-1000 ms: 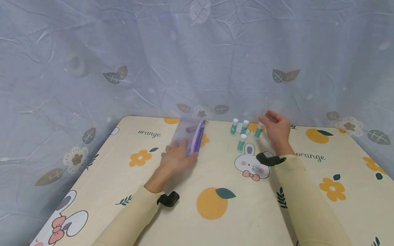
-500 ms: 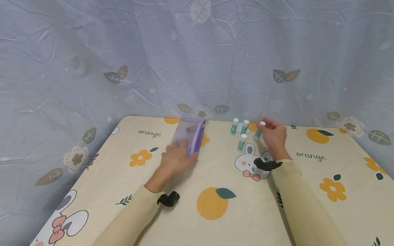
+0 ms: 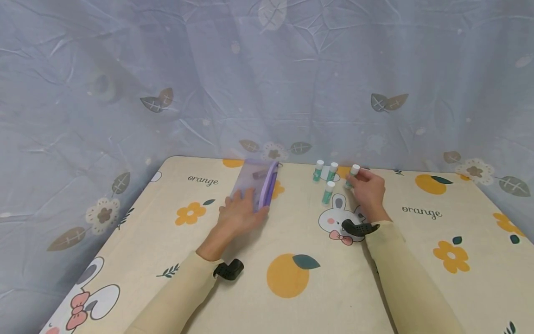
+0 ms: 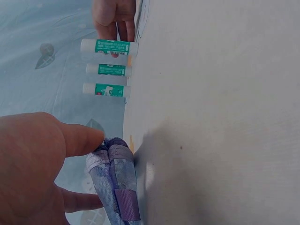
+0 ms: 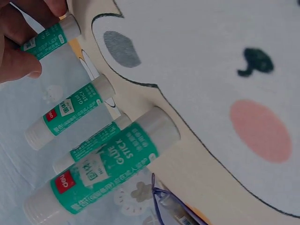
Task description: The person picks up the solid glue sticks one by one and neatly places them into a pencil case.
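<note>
A purple mesh zip pouch (image 3: 246,178) lies at the back left, a small dark cylinder (image 3: 259,174) showing through it. My left hand (image 3: 239,214) rests spread on its near end, thumb at the zipper edge; the left wrist view shows the thumb touching the pouch corner. Right of it, green-and-white glue sticks stand upright: two at the back (image 3: 318,171) and one nearer (image 3: 328,193). Another glue stick (image 5: 49,40), rightmost in the group, is pinched between the thumb and fingers of my right hand (image 3: 369,190).
A cream tablecloth (image 3: 233,306) printed with oranges, flowers and rabbits covers the table. Right behind the glue sticks and pouch hangs a grey-blue patterned curtain (image 3: 267,83), which also runs along the left side.
My right hand has come down and to the left onto the rightmost glue stick, and its fingers have closed round it. The left hand and the pouch have stayed still.
</note>
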`<state>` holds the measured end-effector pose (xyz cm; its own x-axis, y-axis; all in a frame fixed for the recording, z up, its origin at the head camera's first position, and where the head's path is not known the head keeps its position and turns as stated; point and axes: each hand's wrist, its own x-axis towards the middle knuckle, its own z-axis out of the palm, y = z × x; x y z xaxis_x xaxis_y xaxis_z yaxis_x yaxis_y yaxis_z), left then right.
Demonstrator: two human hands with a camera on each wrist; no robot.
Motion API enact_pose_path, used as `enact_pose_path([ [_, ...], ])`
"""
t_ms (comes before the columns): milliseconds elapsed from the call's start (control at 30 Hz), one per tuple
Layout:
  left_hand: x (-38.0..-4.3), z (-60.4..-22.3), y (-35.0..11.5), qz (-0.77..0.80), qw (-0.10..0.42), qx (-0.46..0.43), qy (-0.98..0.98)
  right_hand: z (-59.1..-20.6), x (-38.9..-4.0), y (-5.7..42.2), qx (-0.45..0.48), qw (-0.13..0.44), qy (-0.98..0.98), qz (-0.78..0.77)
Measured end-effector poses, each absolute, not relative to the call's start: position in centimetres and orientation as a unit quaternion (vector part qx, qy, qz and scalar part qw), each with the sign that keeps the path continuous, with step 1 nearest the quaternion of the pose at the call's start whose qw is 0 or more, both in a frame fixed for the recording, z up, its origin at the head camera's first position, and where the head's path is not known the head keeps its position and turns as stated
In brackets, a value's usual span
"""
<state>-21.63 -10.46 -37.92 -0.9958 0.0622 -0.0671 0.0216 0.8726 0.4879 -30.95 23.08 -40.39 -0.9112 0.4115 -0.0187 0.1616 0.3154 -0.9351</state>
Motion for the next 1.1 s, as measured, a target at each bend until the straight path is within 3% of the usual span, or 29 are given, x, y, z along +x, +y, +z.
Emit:
enact_pose_path([
  [1100,-21.67,-37.77,-10.33,0.256,0.042,0.021,0.966,-41.05,-31.07,22.97,-0.190,0.111,-0.818,0.532],
])
